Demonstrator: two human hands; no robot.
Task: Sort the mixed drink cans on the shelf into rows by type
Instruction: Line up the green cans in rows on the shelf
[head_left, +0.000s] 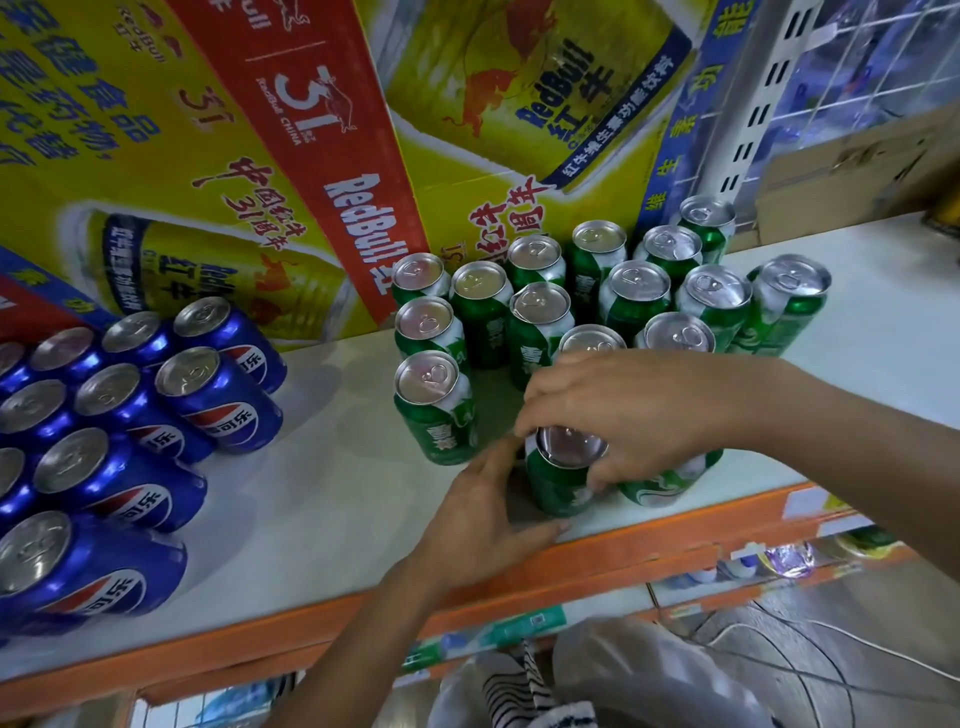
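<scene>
On the far left of the white shelf (332, 467), blue Pepsi cans (218, 400) stand upright in close rows, silver tops up, several cut off by the frame edge. Behind them — yellow and red Red Bull cartons (249, 156) stacked against the back. A bare strip of shelf separates the blue group from the green cans (535, 317), which stand upright in packed rows to the right of centre. At the front of that green group, one green can (563, 475) stands near the shelf's orange front edge (623, 556). Left hand (483, 512) lies open, fingers extended, touching the can's lower left side. Right hand (639, 410) comes from the right — fingertips closed around the can's rim from above. Another green can is partly hidden under the right wrist. Cardboard box (852, 166) sits far right, behind the shelf upright.
</scene>
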